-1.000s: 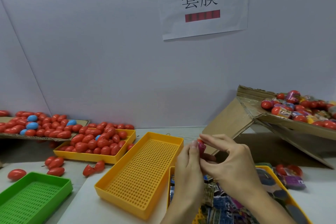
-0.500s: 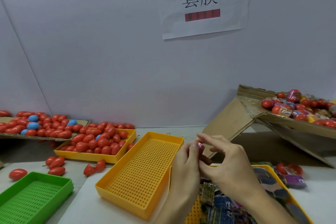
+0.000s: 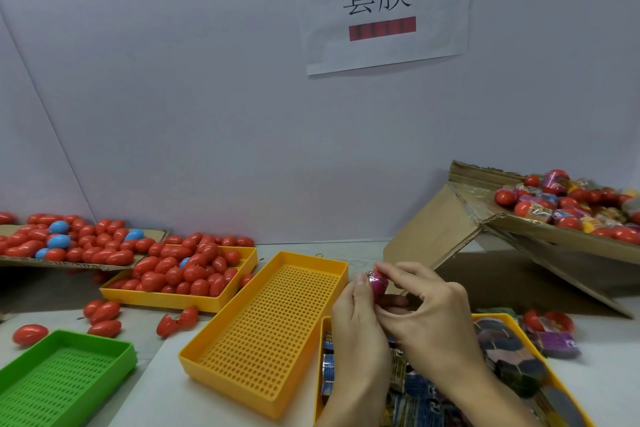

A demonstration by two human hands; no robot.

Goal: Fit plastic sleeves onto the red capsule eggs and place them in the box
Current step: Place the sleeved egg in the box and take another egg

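1. The left hand (image 3: 360,319) rises from the worktop's near edge, back toward the camera, its fingers curled round the capsule egg (image 3: 376,284) from the left, thumb up along its side.
2. The right hand (image 3: 427,312) meets it from the right; its forefinger and thumb pinch the egg's top and lower side, the other fingers loosely bent below.
3. The egg is held in the air between both hands, above the gap between two yellow trays, near the worktop's middle front. Its visible face is covered by a pink printed sleeve (image 3: 374,279); a little red shows at the lower end. How far the sleeve reaches I cannot tell.
4. The empty yellow tray (image 3: 221,360), perforated, lies just left of the hands, tilted diagonally.
5. Under the wrists, at the near right edge, a second yellow tray (image 3: 491,316) holds flat printed sleeves (image 3: 509,347) in dark and blue colours.
6. Toward the back left, a third yellow tray (image 3: 156,296) is heaped with red eggs (image 3: 180,270); a cardboard sheet (image 3: 152,232) behind it carries more red eggs and a few blue ones.
7. A green tray (image 3: 114,345) sits empty at the near left corner, with loose red eggs beside it.
8. At the right edge, a tilted cardboard box (image 3: 554,236) holds sleeved eggs (image 3: 568,204).
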